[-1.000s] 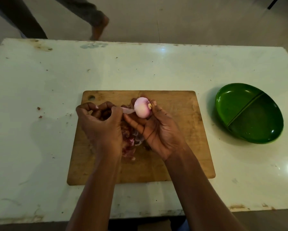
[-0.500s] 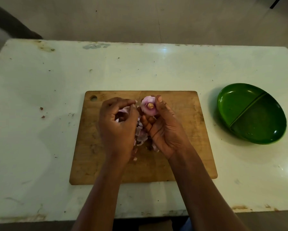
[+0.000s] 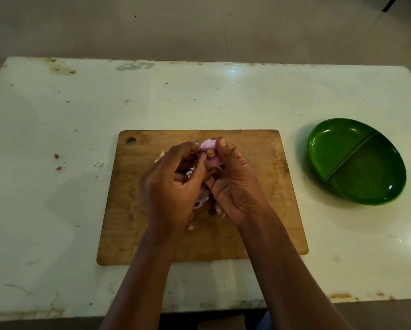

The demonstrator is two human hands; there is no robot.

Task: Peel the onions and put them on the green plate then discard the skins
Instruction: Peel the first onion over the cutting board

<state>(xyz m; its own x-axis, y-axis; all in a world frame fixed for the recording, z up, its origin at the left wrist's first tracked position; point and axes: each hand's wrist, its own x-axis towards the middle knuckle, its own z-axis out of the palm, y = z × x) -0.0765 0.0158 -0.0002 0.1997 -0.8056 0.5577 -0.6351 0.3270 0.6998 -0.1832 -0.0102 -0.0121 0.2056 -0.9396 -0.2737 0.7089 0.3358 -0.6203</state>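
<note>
i see the right hand (image 3: 235, 184) curled round the onion (image 3: 209, 152), holding it above the cutting board (image 3: 259, 163). the left hand (image 3: 173, 186) pinches at its side. skins (image 3: 202, 198) lie beneath them. the green plate (image 3: 356, 160) sits well apart, to the right.

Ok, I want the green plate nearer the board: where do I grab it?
Probably pinch the green plate by its raised rim on the side facing the cutting board, coming from the left: it lies flat, so only the rim offers a hold.
</note>
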